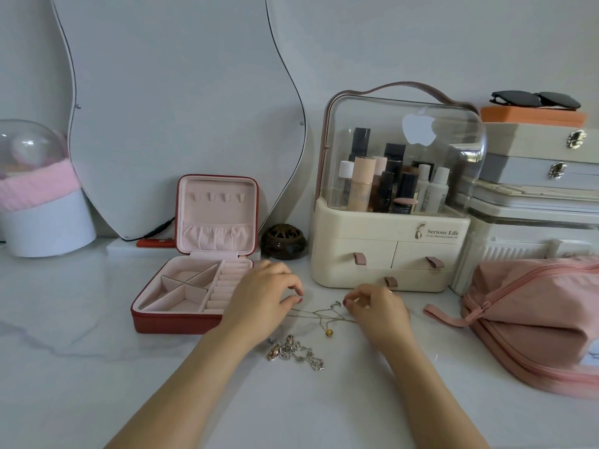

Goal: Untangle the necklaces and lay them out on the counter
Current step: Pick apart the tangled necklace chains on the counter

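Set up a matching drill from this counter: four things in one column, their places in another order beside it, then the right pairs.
Things:
1. red jewelry box
2. sunglasses
3. tangled necklace pile
4. pink zip bag

Places:
A. on the stacked cases at the far right
B. on the counter, near edge, between the two forearms
C. open, just left of the left hand
D. at the right edge, beyond the right hand

Pairs: 1-C, 2-A, 3-B, 4-D

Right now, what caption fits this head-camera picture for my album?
Left hand and right hand pinch thin chains above a tangled necklace pile beside the open jewelry box.
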